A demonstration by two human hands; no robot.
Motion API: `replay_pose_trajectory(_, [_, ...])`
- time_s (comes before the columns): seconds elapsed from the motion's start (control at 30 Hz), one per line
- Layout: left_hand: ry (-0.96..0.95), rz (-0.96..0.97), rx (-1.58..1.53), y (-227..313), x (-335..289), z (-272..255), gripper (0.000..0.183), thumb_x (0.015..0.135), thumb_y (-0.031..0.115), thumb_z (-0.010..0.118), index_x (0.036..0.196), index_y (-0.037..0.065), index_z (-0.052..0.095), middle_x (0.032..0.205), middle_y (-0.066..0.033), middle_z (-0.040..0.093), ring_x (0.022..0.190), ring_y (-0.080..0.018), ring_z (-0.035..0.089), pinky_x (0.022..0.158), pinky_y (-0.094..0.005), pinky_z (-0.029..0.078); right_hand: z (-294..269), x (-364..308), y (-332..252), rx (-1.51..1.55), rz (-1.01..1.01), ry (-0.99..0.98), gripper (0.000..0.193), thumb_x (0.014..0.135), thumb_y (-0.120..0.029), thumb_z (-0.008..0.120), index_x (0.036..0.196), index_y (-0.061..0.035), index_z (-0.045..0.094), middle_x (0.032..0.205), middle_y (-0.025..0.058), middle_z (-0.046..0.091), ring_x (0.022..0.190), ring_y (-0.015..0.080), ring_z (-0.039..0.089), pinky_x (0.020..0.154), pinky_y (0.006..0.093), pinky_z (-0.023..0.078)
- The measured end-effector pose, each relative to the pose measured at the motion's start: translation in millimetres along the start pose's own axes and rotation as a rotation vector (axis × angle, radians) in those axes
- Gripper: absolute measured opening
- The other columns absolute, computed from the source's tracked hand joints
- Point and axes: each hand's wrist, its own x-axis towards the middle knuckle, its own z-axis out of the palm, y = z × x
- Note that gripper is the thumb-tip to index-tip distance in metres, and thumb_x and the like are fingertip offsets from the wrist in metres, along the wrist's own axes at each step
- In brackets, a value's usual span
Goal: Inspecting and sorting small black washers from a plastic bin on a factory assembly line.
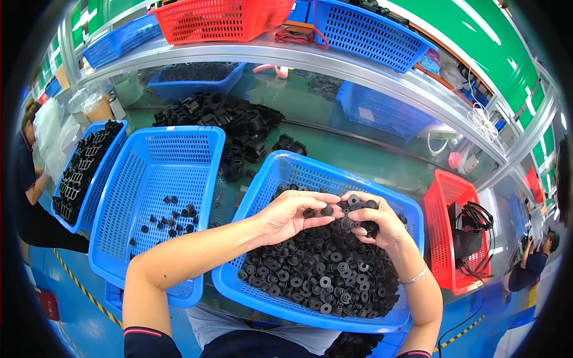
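Note:
Both hands meet over a blue perforated basket (pixel 218 277) heaped with small black ribbed round parts (pixel 325 281), each with a centre hole. My left hand (pixel 286 218) comes in from the left, its fingertips pinching a small black part (pixel 327 210). My right hand (pixel 385 224) curls around several of the same black ribbed parts (pixel 354 200), close against the left fingertips. A thin bracelet (pixel 416 275) is on my right wrist. Some of what lies inside the right fingers is hidden.
A second blue basket (pixel 122 235) on the left holds a few small black pieces (pixel 173 224). Farther left is a blue basket of black moulded parts (pixel 83 170). A pile of black parts (pixel 239 128) lies behind. On the right stands a red basket (pixel 439 238) with black cables (pixel 477 218).

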Motion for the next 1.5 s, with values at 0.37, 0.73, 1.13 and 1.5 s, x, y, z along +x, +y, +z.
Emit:
replay_pose_trajectory(0.37, [-0.054,0.335,0.68,-11.8,0.6,-1.1,0.032,0.084,0.015,0.066,0.113,0.004,0.057,0.088,0.0003,0.05,0.073,-0.0063,0.049,0.06,-0.0203,0.041,-0.3,2.9,5.2,0.077,0.038,-0.056,0.03,0.078,-0.004,0.062,0.107,-0.0044,0.056,0.069,0.003,0.053,0.046,0.0075,0.048,0.033,0.0188,0.032])
replay_pose_trajectory(0.73, [-0.016,0.516,1.096,-16.5,-6.4,8.9,0.022,0.077,0.011,0.072,0.097,0.006,0.064,0.081,0.0001,0.055,0.06,-0.0042,0.047,0.056,-0.0217,0.04,1.9,8.9,20.4,0.169,0.108,-0.028,0.029,0.08,-0.007,0.061,0.108,-0.0042,0.055,0.077,0.0044,0.056,0.048,0.0084,0.049,0.032,0.0193,0.033])
replay_pose_trajectory(1.13, [-0.076,0.028,0.356,-7.4,-1.0,3.2,0.021,0.089,0.014,0.053,0.106,0.001,0.053,0.097,-0.0101,0.057,0.069,-0.0117,0.056,0.051,-0.0211,0.045,-2.6,8.3,13.0,0.253,0.079,0.008,0.024,0.082,-0.011,0.06,0.105,-0.0062,0.053,0.077,0.0094,0.057,0.047,0.0094,0.046,0.032,0.0194,0.03])
replay_pose_trajectory(1.5, [-0.012,-0.066,0.347,-10.6,-0.2,4.9,0.018,0.093,0.023,0.053,0.095,0.006,0.047,0.097,-0.0083,0.059,0.085,-0.0186,0.063,0.071,-0.0292,0.053,4.2,6.1,14.1,0.17,0.067,-0.047,0.028,0.084,-0.014,0.059,0.109,-0.0052,0.053,0.078,0.0104,0.058,0.048,0.0091,0.048,0.032,0.0187,0.031])
